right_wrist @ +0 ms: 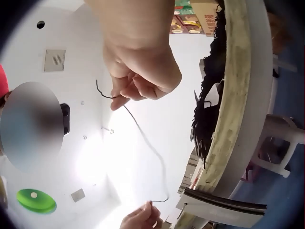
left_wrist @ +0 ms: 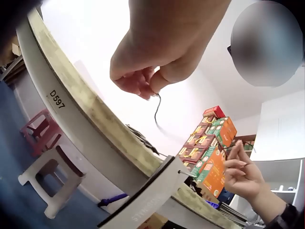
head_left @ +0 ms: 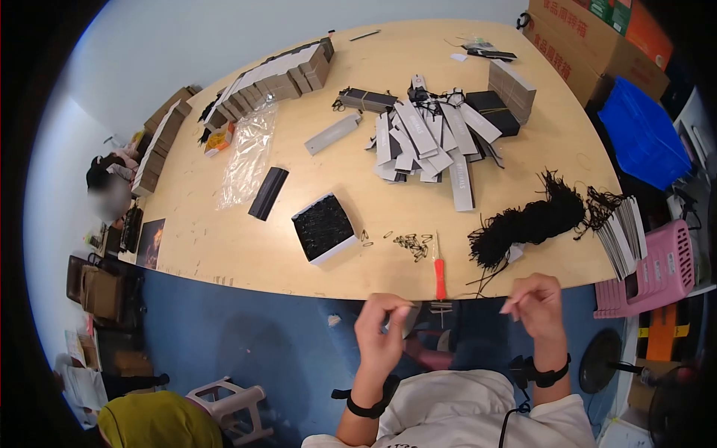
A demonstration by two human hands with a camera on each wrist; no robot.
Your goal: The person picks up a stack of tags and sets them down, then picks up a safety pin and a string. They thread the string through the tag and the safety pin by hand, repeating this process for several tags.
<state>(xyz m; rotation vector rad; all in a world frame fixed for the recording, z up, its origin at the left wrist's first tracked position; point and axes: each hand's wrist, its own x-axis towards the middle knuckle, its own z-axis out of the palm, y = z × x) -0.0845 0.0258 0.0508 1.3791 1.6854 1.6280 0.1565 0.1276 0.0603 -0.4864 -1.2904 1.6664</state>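
Observation:
A thin black cord [right_wrist: 143, 131] runs between the two hands in front of the table's near edge. The left hand [head_left: 381, 334] pinches one end of this cord [left_wrist: 157, 110] between thumb and fingertips. Farther along, the right hand [head_left: 539, 306] pinches it, and a short tail sticks out past the fingers [right_wrist: 119, 101]. Close by the left hand is a pale printed tag [left_wrist: 147, 198] with dark edges, at the table edge; a small metal piece juts from its end. On the table ahead lie a red-handled awl [head_left: 440, 278] and several small pins [head_left: 413, 245].
A white box of black pieces [head_left: 351, 248] stands left of the pins. A bundle of black cords [head_left: 530, 220] lies at right, beside stacked tags [head_left: 624, 235]. Piled grey tags [head_left: 433, 138] lie farther back. A pink basket [head_left: 661, 261] is off the table's right side.

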